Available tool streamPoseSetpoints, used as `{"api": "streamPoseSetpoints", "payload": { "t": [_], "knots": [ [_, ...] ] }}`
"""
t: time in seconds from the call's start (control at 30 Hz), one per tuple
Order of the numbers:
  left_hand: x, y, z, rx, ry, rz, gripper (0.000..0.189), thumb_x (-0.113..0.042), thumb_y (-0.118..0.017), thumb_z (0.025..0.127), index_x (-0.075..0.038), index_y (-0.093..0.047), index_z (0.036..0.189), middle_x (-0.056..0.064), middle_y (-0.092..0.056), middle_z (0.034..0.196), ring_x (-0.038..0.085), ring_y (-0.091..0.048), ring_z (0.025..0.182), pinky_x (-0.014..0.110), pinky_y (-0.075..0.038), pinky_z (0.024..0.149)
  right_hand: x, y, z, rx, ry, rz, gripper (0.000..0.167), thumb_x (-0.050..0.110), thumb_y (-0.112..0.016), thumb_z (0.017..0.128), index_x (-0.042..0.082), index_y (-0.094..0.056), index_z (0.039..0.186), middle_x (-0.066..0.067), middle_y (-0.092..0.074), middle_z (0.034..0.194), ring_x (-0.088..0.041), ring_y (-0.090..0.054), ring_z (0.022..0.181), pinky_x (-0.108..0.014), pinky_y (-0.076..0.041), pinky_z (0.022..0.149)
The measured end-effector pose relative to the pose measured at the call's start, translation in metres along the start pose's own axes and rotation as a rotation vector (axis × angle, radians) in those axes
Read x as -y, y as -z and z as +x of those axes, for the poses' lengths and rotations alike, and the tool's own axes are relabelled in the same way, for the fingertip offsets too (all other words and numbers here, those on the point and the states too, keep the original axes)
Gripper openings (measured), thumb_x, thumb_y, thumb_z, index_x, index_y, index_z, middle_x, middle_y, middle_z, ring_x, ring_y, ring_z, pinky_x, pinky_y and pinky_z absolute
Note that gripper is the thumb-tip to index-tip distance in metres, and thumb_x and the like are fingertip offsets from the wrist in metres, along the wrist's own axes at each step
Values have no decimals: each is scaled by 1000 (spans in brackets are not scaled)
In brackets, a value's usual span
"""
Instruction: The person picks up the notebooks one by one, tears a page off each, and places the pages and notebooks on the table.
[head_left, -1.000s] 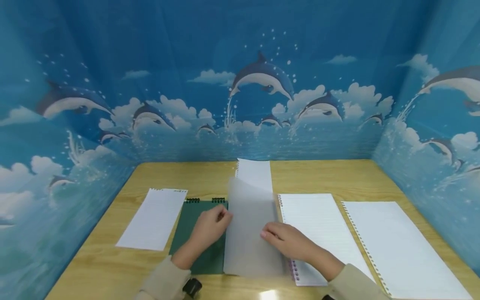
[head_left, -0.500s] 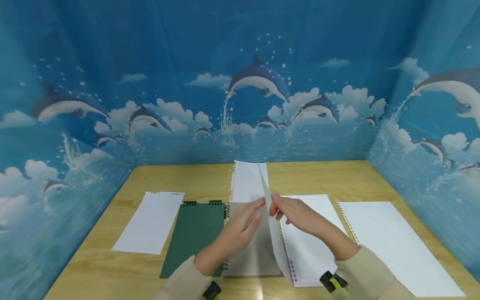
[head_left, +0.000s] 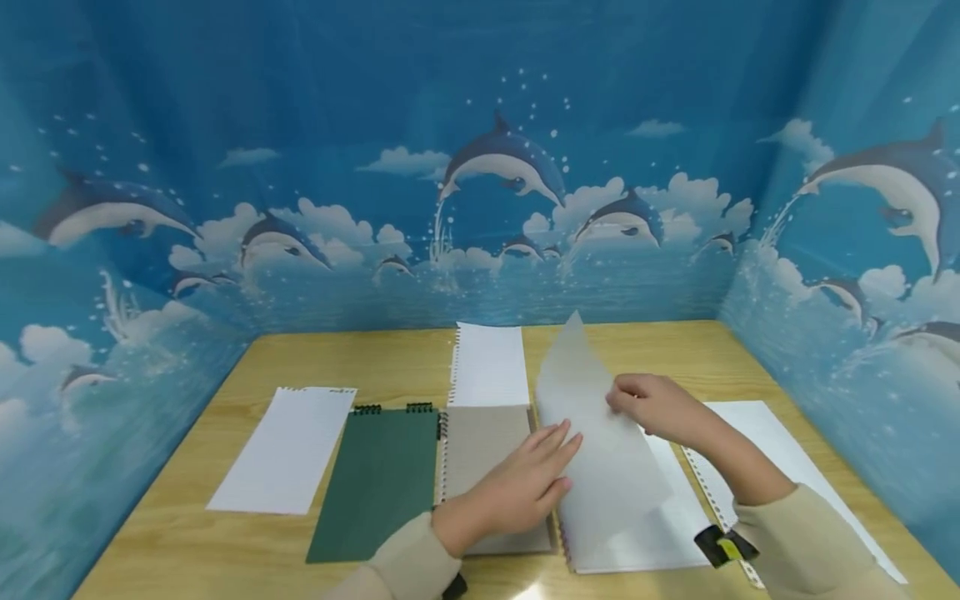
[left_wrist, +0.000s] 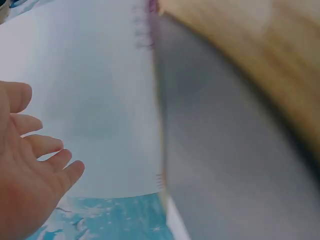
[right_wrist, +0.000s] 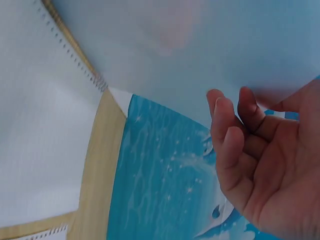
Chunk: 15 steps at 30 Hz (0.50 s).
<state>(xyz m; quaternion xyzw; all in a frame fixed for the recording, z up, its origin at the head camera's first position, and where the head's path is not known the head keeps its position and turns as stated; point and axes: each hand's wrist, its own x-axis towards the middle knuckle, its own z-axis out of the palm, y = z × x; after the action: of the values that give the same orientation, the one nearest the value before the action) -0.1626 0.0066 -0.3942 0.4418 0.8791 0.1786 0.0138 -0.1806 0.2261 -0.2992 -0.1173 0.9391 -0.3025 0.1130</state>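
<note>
A translucent cover sheet [head_left: 592,450] stands half raised over the white pages [head_left: 678,508] of a spiral notebook with purplish rings on its left side. My right hand [head_left: 663,408] pinches the sheet near its right edge; in the right wrist view, that hand's [right_wrist: 270,160] thumb and index meet at the sheet [right_wrist: 145,55]. On the sheet's left side lies my left hand [head_left: 517,483], fingers extended toward it and overlapping it. In the left wrist view, the left hand's [left_wrist: 30,165] fingers are spread. Below that hand is a grey cardboard page [head_left: 483,450] of another ring-bound notebook.
To the left lie a green notebook [head_left: 378,487] with black top rings and a torn-off white sheet [head_left: 285,450]. A lined sheet [head_left: 489,367] sits behind the grey page, and a punched white sheet [head_left: 750,425] at the right. A dolphin-print curtain [head_left: 375,108] encloses the wooden table [head_left: 375,358].
The translucent sheet has swung from the grey page on the left over to the right notebook. My right hand moved right with it; my left hand followed and spread its fingers.
</note>
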Motion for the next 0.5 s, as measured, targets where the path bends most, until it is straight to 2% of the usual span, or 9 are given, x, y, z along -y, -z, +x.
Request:
{"api": "streamPoseSetpoints", "payload": {
  "t": [0.13, 0.3, 0.5],
  "knots": [
    [2, -13, 2, 69, 68, 2, 51, -31, -33, 100, -9, -25, 146, 16, -21, 152, 28, -22, 140, 38, -22, 114, -24, 3, -10, -25, -40, 1, 27, 26, -41, 97, 7, -57, 89, -4, -51, 72, -17, -44, 59, -31, -41, 54],
    [7, -27, 6, 210, 155, -4, 54, -38, -33, 99, -12, -27, 145, 15, -22, 151, 27, -23, 140, 37, -21, 114, -61, -1, -21, -36, -180, -7, 31, 26, -37, 98, 3, -57, 92, -5, -52, 74, -17, -46, 61, -31, -40, 52],
    [9, -39, 12, 247, 175, 85, 53, -43, -37, 97, -18, -33, 143, 11, -26, 151, 25, -26, 139, 38, -24, 112, -107, -19, -21, -42, -333, 5, 32, 23, -37, 94, -1, -56, 89, -5, -51, 68, -17, -47, 59, -30, -42, 51]
  ]
}}
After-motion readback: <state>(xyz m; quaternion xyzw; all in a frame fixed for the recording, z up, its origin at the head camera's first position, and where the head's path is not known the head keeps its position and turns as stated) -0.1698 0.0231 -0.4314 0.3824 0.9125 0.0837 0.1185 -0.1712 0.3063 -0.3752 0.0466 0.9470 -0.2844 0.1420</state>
